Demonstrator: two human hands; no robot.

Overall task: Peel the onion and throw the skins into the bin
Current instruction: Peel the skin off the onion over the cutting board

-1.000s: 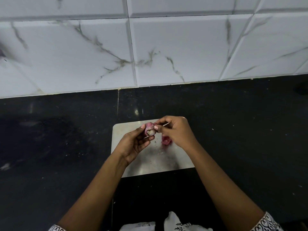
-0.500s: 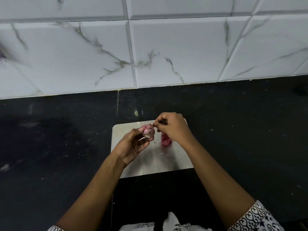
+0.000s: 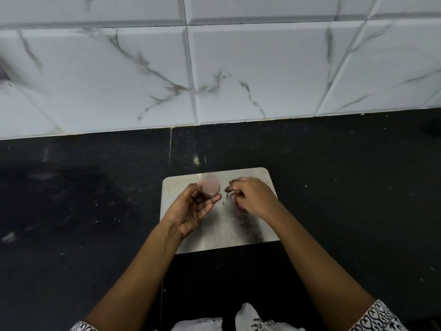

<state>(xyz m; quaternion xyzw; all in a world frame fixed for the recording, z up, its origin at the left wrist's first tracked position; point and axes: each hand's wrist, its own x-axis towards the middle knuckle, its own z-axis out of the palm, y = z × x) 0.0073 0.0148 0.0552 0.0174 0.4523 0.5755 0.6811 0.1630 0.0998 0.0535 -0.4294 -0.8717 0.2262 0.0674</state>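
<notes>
A small pink onion (image 3: 210, 185), blurred by motion, sits at the fingertips of my left hand (image 3: 191, 211), held between thumb and fingers above the steel board (image 3: 214, 237). My right hand (image 3: 254, 197) is just to the right of it, apart from the onion, low over the board with its fingers curled. Its thumb and forefinger pinch what looks like a small scrap of skin. A pink heap of onion skins (image 3: 241, 207) lies on the board, mostly hidden under that hand. No bin is in view.
The board lies on a black stone counter (image 3: 83, 211) speckled with crumbs, and small bits of peel are scattered on the board. A white marble-tiled wall (image 3: 214, 68) rises behind the counter. My patterned clothing (image 3: 248, 318) shows at the bottom edge.
My right hand has left the onion and dropped down and right towards the skin heap. My left hand has raised and turned the onion, now blurred.
</notes>
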